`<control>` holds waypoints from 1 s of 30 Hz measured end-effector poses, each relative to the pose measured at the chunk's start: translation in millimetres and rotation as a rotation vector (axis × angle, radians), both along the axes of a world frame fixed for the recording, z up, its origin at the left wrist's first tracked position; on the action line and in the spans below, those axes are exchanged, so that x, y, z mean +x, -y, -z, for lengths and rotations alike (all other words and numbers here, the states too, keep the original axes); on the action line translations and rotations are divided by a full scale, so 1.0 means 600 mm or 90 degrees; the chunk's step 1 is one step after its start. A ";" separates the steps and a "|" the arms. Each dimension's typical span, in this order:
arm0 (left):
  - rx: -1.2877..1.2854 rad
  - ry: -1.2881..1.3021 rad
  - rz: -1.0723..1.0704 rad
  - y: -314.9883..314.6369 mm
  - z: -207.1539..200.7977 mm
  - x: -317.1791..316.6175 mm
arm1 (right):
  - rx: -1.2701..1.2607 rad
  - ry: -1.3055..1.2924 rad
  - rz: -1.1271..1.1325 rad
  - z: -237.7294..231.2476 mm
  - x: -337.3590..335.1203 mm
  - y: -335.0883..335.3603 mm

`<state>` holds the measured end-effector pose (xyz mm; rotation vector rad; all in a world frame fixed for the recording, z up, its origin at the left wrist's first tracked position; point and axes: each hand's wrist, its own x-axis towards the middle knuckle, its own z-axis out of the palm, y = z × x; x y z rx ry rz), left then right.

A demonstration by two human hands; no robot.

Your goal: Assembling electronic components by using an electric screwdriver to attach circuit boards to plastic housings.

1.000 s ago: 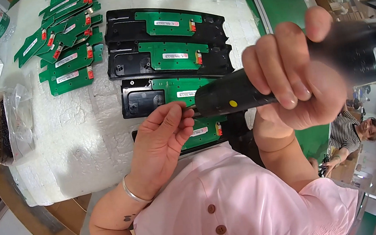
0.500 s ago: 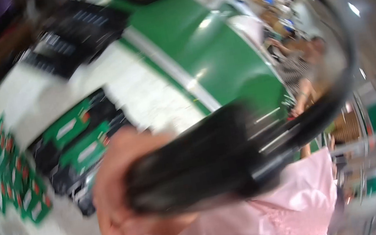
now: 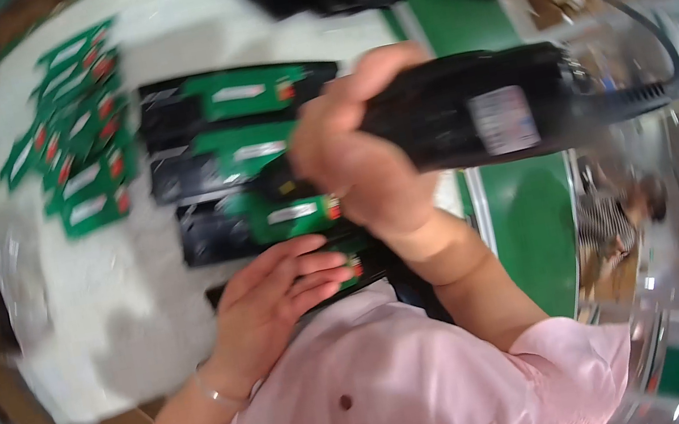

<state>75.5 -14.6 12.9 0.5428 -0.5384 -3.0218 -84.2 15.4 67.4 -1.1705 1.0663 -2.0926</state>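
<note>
The right hand (image 3: 368, 166) is gripping a black corded tool (image 3: 448, 106) round its barrel, seemingly for aim: the nose is pointing left over the black panels (image 3: 171, 119), though blur is hiding any contact. The left hand (image 3: 276, 288), fingers outstretched, is resting over the nearest panel (image 3: 377, 262), perhaps steadying it. The panels are lying in a column on the counter (image 3: 72, 341), probably for easy reach, with loose green boards (image 3: 87, 179) heaping far left.
</note>
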 end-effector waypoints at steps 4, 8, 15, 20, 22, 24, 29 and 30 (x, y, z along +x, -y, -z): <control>0.025 0.039 -0.091 -0.007 0.006 0.014 | 0.058 -0.065 -0.037 0.018 0.011 0.032; -0.008 0.014 -0.079 -0.001 0.016 0.026 | 0.084 -0.064 -0.051 0.022 0.024 0.045; 0.048 0.035 -0.130 0.001 0.022 0.028 | 0.093 -0.112 -0.072 0.032 0.035 0.055; 0.065 0.040 -0.132 0.002 0.026 0.032 | 0.138 -0.215 -0.119 0.024 0.044 0.056; 0.080 0.044 -0.141 0.003 0.028 0.035 | 0.147 -0.285 -0.163 0.023 0.037 0.057; 0.091 0.055 -0.145 0.005 0.026 0.037 | 0.141 -0.242 -0.170 0.022 0.042 0.057; 0.142 0.055 -0.150 0.011 0.018 0.052 | 0.150 -0.252 -0.182 0.019 0.037 0.061; 0.166 0.048 -0.162 0.014 0.015 0.059 | 0.151 -0.252 -0.186 0.018 0.037 0.062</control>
